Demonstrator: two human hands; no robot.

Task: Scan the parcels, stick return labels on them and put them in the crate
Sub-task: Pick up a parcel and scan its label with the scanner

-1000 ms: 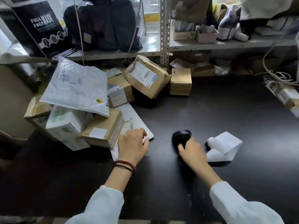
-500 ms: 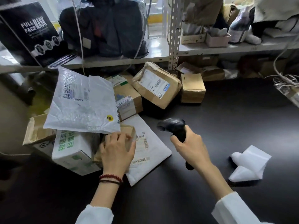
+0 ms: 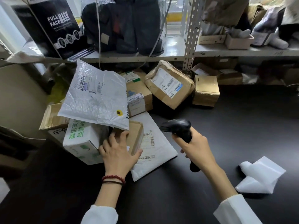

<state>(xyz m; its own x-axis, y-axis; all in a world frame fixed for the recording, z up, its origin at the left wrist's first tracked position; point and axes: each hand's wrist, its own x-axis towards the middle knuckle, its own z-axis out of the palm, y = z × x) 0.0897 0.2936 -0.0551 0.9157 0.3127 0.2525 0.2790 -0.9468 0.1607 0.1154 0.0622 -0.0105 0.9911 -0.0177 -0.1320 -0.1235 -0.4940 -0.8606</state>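
Observation:
My right hand (image 3: 196,147) grips a black barcode scanner (image 3: 179,129), raised above the dark table with its head pointing left at the parcel pile. My left hand (image 3: 119,152) holds a small brown cardboard box (image 3: 135,135), fingers over its top and thumb at its near right corner. That box lies partly on a flat white mailer (image 3: 155,152) with barcode labels. A white bubble mailer (image 3: 95,96) leans over a white box with green print (image 3: 80,139). No crate is in view.
More brown parcels lie behind: a labelled one (image 3: 139,99), a crumpled wrapped one (image 3: 169,84) and a small plain box (image 3: 206,90). Folded white label paper (image 3: 260,175) sits at right on the table (image 3: 242,126). A metal shelf (image 3: 226,51) with goods overhangs the back.
My right hand picked the scanner up from the table and aimed it left. My left hand moved from the white mailer onto the small brown box.

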